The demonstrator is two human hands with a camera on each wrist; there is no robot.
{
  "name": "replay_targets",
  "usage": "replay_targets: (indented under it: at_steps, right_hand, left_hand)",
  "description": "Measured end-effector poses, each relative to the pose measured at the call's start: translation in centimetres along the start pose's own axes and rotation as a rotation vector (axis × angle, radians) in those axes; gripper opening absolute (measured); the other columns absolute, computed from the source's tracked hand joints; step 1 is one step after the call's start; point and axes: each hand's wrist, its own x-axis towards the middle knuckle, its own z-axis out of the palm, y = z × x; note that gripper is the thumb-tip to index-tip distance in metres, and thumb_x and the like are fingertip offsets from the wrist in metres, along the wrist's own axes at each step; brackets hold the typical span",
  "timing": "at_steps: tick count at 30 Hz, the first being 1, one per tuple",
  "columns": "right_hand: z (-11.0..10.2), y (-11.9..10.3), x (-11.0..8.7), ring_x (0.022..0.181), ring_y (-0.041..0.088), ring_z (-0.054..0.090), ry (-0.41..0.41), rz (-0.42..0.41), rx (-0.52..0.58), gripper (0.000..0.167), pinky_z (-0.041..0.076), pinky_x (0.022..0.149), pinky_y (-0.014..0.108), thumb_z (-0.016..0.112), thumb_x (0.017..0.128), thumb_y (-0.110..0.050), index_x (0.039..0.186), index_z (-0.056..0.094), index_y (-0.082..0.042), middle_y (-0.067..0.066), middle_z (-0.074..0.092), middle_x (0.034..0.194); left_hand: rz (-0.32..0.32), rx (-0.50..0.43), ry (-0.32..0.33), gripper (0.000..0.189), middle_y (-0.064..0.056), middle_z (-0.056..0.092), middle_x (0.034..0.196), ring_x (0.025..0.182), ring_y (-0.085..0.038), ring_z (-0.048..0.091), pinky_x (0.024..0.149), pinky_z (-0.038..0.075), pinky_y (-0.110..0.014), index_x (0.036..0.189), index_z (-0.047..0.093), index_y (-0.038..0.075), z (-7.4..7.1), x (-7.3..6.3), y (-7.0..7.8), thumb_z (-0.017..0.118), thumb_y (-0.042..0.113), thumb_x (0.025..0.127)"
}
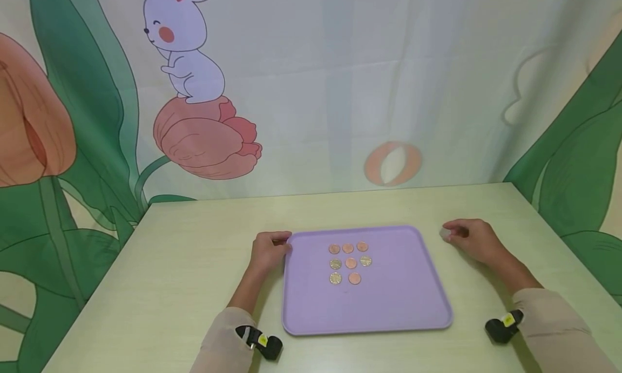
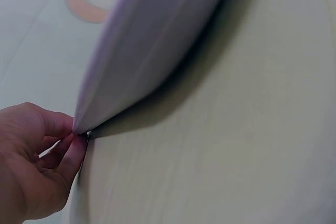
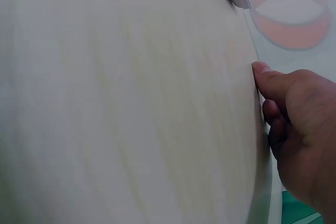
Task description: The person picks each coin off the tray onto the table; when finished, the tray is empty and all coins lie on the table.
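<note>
A lilac tray [image 1: 389, 308] lies flat on the table, bearing several small coins [image 1: 351, 263], some copper and some gold-coloured, set in loose rows left of its middle. At the tray's far left corner my left hand [image 1: 266, 252] pinches the rim; the left wrist view shows thumb and fingertips meeting at the tray edge [image 2: 152, 30]. Beyond the tray's right side, my right hand [image 1: 477, 241] holds a small whitish piece [image 1: 445, 234] at its fingertips, low over the table. Its kind is too small to tell, and the right wrist view hides it behind the thumb.
The pale wooden table [image 1: 184, 276] stretches on both sides of the tray. Behind it hangs a curtain [image 1: 311, 92] printed with a rabbit and tulips. Each forearm wears a small black camera, the left one [image 1: 259, 343] near the tray's front left corner.
</note>
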Motion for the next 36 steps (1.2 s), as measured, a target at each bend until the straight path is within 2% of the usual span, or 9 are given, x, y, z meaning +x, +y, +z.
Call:
replay_targets:
  at_steps: [7,17,24,33,36]
  right_hand:
    - [-0.17,-0.07,0.17,0.081,0.011,0.058,-0.036,0.060,0.012,0.034,0.047,0.066,0.018,0.072,0.094,-0.016,0.117,0.070,0.009,0.016,0.073,0.093]
    - [-0.18,-0.45,0.15,0.086,0.013,0.061,-0.065,0.116,0.018,0.039,0.048,0.068,0.020,0.071,0.094,-0.022,0.119,0.070,0.008,0.021,0.075,0.101]
    - [-0.19,-0.32,0.24,0.094,0.024,0.068,-0.067,0.121,0.017,0.040,0.051,0.073,0.025,0.072,0.094,-0.025,0.119,0.071,0.006,0.024,0.075,0.109]
    - [-0.07,-0.02,0.27,0.092,0.018,0.068,-0.060,0.107,0.030,0.041,0.049,0.070,0.018,0.071,0.095,-0.027,0.120,0.071,0.006,0.022,0.076,0.108]
    - [-0.13,0.09,0.12,0.093,0.020,0.069,-0.051,0.097,0.030,0.042,0.049,0.071,0.015,0.072,0.095,-0.027,0.121,0.070,0.006,0.023,0.076,0.110]
  left_hand:
    - [-0.004,0.004,0.017,0.032,-0.018,0.077,0.115,0.106,-0.028,0.071,0.086,0.060,-0.032,0.114,0.077,0.002,0.19,0.03,-0.07,0.068,-0.002,0.084]
    - [-0.008,0.007,0.031,0.033,-0.017,0.076,0.116,0.108,-0.028,0.071,0.093,0.059,-0.038,0.116,0.076,0.003,0.36,0.13,-0.20,0.066,0.000,0.085]
    - [0.006,0.008,0.026,0.033,-0.019,0.076,0.116,0.108,-0.031,0.071,0.094,0.059,-0.039,0.116,0.076,0.001,0.37,0.09,-0.18,0.065,-0.001,0.085]
    - [0.013,0.012,0.028,0.033,-0.019,0.076,0.115,0.108,-0.031,0.072,0.093,0.060,-0.039,0.115,0.076,0.001,0.34,0.08,-0.14,0.065,-0.001,0.085]
    - [0.015,0.010,0.025,0.033,-0.019,0.076,0.115,0.107,-0.031,0.072,0.093,0.060,-0.039,0.115,0.076,0.001,0.34,0.09,-0.08,0.065,-0.001,0.085]
